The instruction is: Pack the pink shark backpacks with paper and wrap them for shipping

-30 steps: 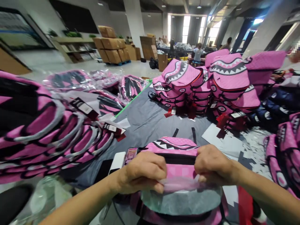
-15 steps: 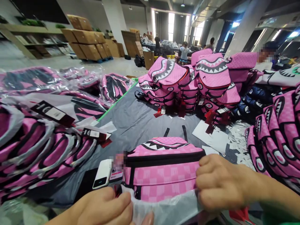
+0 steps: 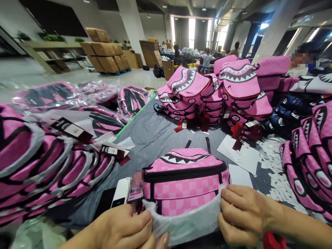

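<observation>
A pink checkered backpack with a shark-mouth print lies in front of me, its bottom toward me. Across that near end runs a strip of thin whitish plastic bag. My left hand is closed on the left end of the plastic, thumb toward the middle. My right hand has its fingers curled round the right end, against the backpack's lower corner. A hang tag is at the backpack's left side, beside a white phone-like object.
Pink bags with grey-white wrapped edges stand in a row at left, before plastic-wrapped backpacks. Stacked pink backpacks are at the back. More pink bags line the right, near white paper scraps. A person is beyond.
The plastic's edge has come up over the backpack's lower right corner. My right hand has moved slightly down and its grip has shifted. The whole view has swung a little left.
</observation>
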A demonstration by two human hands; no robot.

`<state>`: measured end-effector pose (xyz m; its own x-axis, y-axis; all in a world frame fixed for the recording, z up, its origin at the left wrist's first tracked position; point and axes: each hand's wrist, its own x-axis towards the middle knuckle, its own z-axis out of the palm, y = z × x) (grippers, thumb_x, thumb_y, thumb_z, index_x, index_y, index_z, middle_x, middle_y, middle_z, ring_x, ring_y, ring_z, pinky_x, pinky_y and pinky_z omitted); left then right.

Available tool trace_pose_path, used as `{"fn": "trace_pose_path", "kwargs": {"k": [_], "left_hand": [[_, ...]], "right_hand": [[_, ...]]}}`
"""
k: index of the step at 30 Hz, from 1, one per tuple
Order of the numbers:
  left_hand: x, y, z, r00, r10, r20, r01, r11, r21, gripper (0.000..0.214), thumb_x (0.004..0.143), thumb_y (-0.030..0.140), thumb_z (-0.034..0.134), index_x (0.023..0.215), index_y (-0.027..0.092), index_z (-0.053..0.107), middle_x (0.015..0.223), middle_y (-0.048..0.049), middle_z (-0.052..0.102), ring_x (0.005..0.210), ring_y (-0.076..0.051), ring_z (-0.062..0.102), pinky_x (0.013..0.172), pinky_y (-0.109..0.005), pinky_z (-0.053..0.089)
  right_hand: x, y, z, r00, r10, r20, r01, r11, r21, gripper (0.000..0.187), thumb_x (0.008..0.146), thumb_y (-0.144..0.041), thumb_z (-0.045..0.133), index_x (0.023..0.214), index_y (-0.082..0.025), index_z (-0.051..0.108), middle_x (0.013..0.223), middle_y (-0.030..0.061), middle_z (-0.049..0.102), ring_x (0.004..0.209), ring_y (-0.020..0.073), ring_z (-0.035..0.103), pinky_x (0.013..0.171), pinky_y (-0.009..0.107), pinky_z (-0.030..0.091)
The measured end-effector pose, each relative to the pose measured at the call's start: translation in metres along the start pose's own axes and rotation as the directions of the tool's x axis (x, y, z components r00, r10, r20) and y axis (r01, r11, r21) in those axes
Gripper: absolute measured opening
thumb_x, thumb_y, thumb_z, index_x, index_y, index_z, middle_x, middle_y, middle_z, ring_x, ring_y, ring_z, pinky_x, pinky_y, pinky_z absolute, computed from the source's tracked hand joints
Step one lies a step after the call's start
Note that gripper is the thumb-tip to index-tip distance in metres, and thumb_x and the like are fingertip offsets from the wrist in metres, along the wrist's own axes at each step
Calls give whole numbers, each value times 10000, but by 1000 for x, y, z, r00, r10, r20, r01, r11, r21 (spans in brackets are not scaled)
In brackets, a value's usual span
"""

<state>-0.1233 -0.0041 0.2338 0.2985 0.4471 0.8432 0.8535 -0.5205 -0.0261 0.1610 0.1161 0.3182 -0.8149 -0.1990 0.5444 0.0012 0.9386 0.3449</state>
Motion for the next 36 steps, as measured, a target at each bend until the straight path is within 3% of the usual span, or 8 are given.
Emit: {"fn": "trace_pose_path", "kwargs": {"k": [6,9,11,13,17,26,31,36], "left_hand": [[49,-52,-8,851,523,38,-498,830,-252,229,869,111,592,671,224,620,642,34,659,633,-104,674,716,-225,614],[89,-59,-8,994,99,-50,-109,950,-293,200,938,124,536,757,209,535,682,28,632,652,-96,639,708,-225,577],[121,-56,2,981,-194,-1,179,909,-375,69,959,194,536,893,204,556,753,15,628,704,-106,625,692,-221,540],[155,-54,17,915,-219,338,364,809,-462,165,978,319,523,918,180,589,776,6,620,713,-112,597,675,-217,500],[202,-58,43,569,172,804,611,565,-554,430,989,491,452,803,137,610,726,16,545,661,-93,483,599,-192,399],[188,-35,53,438,53,897,896,-100,-432,520,703,582,797,854,158,537,656,40,552,477,-57,449,467,-178,384],[172,-24,47,461,-26,887,887,-11,-461,423,786,504,753,955,163,567,722,53,517,494,-44,428,430,-157,388],[163,-17,52,553,-43,832,817,225,-531,292,917,464,612,1022,197,558,718,66,463,497,-44,394,437,-158,333]], "right_hand": [[-10,22,6,995,-75,-70,68,994,-88,243,866,-86,482,699,-200,616,536,-16,476,523,153,520,555,322,530],[-9,39,9,989,-96,-111,82,989,-120,244,857,-47,468,707,-181,606,549,-6,494,524,154,532,549,319,526],[-6,50,10,988,-94,-120,76,987,-143,235,861,-34,455,737,-167,603,568,9,520,538,159,546,550,319,524],[-4,60,10,987,-92,-133,70,984,-163,237,878,-31,425,772,-152,600,578,25,537,558,169,557,549,316,520],[-9,76,6,984,-42,-175,12,986,-168,227,910,-28,395,843,-146,577,597,32,541,597,174,558,554,304,509],[-24,102,16,896,343,-281,-304,937,174,131,958,-135,514,850,-209,518,634,-43,451,558,104,441,519,217,377],[-52,104,3,770,618,160,-604,624,496,316,951,-440,600,771,-191,528,616,-51,487,504,77,420,455,192,346],[-22,94,-31,714,699,-28,-600,633,489,354,1006,-495,480,1086,-180,621,940,70,664,858,167,637,749,273,509]]}}
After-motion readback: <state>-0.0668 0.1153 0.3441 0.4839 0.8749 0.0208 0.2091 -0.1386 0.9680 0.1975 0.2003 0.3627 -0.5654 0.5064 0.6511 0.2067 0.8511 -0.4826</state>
